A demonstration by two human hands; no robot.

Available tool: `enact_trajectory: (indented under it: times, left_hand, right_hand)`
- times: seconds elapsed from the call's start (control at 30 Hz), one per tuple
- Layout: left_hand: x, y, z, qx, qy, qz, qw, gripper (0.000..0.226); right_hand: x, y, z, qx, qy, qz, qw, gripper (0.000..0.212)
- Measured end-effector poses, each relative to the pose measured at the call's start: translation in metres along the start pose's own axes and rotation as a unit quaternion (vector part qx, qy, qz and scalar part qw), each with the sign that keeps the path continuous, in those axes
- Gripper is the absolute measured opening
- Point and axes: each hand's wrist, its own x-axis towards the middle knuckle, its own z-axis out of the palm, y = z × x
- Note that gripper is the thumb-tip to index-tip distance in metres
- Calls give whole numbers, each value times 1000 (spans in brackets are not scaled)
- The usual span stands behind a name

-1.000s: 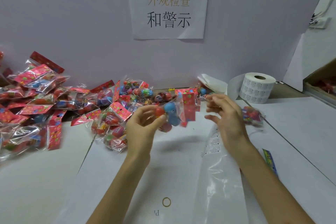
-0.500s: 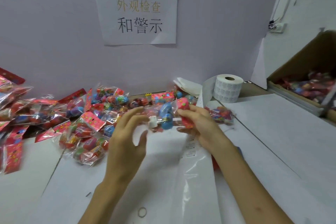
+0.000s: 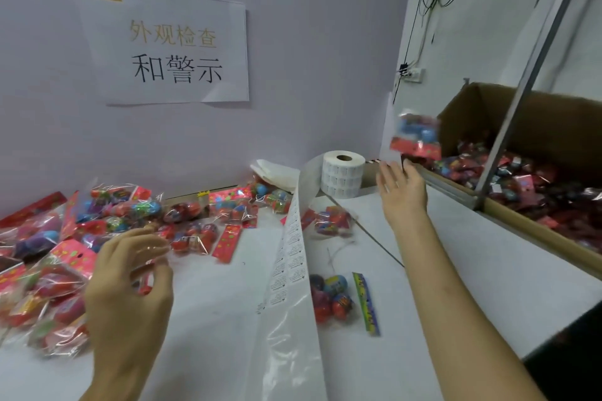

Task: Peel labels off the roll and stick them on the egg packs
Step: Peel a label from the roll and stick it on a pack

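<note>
An egg pack (image 3: 417, 137) with blue eggs and a red header is in mid-air, blurred, just above my right hand (image 3: 402, 192). That hand is stretched out with straight fingers and holds nothing. My left hand (image 3: 127, 286) hovers over the pile of egg packs (image 3: 130, 215) at the left, fingers loosely curled, with nothing plainly held. The white label roll (image 3: 342, 172) stands at the back of the table. Its liner strip (image 3: 293, 257), with printed labels on it, runs toward me between my arms.
An open cardboard box (image 3: 534, 127) full of egg packs sits at the right, with a metal bar crossing it. Two single packs (image 3: 332, 299) (image 3: 332, 221) lie beside the strip. A paper sign (image 3: 169, 52) is taped to the wall.
Both hands held one pack together before. My right hand has swung right toward the box and let the pack go; my left hand has dropped toward the pile. The view turned right.
</note>
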Motion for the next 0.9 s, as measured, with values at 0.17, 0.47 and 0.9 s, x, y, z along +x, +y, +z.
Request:
enact_trajectory:
  times: [0.17,0.47,0.9]
  left_hand:
    - [1,-2,0,44,-33,-23,998,35]
    - [0,-25,-10,191,-119,-169,960,35]
    - [-2,-28,-13,183,-161,-233,941,34]
  right_hand:
    - [-5,21,-15,-104,4,15,994,37]
    - [-78,67,74,-290,-282,-24,914,17]
    - [-100,222,77,-757,-434,-120,474,73]
